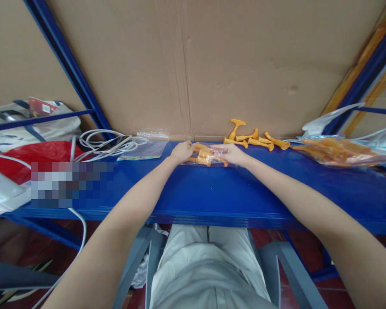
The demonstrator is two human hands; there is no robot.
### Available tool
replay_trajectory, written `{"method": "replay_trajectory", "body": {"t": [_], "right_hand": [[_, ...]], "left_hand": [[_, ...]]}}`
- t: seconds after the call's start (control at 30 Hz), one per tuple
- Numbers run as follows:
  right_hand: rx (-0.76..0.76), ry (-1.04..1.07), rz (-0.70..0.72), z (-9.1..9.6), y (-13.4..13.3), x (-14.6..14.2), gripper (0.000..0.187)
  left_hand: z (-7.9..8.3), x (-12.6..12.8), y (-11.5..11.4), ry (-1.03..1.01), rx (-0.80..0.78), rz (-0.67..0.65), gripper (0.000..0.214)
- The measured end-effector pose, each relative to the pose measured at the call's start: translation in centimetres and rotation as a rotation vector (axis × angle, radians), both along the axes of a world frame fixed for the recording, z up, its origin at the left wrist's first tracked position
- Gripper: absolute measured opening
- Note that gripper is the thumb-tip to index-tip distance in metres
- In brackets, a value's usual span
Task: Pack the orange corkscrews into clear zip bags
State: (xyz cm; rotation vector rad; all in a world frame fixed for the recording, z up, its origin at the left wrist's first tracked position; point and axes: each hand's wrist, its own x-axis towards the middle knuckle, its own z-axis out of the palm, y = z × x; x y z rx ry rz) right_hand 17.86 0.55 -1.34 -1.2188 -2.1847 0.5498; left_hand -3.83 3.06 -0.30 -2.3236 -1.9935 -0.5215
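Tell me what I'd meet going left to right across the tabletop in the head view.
Red plastic, flat clear bag, left hand, small bag of orange pieces, right hand, larger bag of orange pieces.

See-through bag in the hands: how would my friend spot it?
Find the blue table. Near its back, between the left hand and right hand, is a clear bag with orange pieces inside. Unlike the bigger orange-filled bag at right, it's held.

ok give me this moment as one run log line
left hand: gripping clear bag; right hand: touching same bag; orange pieces: bagged, others loose nearby
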Motion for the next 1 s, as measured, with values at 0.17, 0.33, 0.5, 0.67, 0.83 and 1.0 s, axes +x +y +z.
{"method": "replay_trajectory", "body": {"t": [0.17,0.33,0.5,0.67,0.83,1.0], "right_hand": [[0.156,-0.280,-0.102,1.8,-0.8,0.8,0.031],[0.183,-0.756,-0.213,3.5,-2.2,1.4,0.027],[0.118,-0.811,-0.159,3.4,-2.2,1.2,0.032],[0.108,-0.851,-0.148,3.1,-1.9,1.3,0.031],[0.042,-0.822,-0.080,3.5,-2.1,1.7,0.024],[-0.039,-0.715,-0.015,3.8,-2.0,2.2,0.036]], "left_hand": [[0.5,-0.4,-0.1,-0.026,0.024,0.057,0.045],[1.0,-0.5,-0.6,0.036,-0.037,0.152,0.048],[1.0,-0.6,-0.6,0.097,-0.117,0.162,0.052],[0.9,-0.6,-0.4,0.103,-0.142,0.145,0.054],[0.7,-0.7,-0.1,0.108,-0.148,0.125,0.054],[0.6,-0.8,0.2,0.113,-0.148,0.119,0.052]]}}
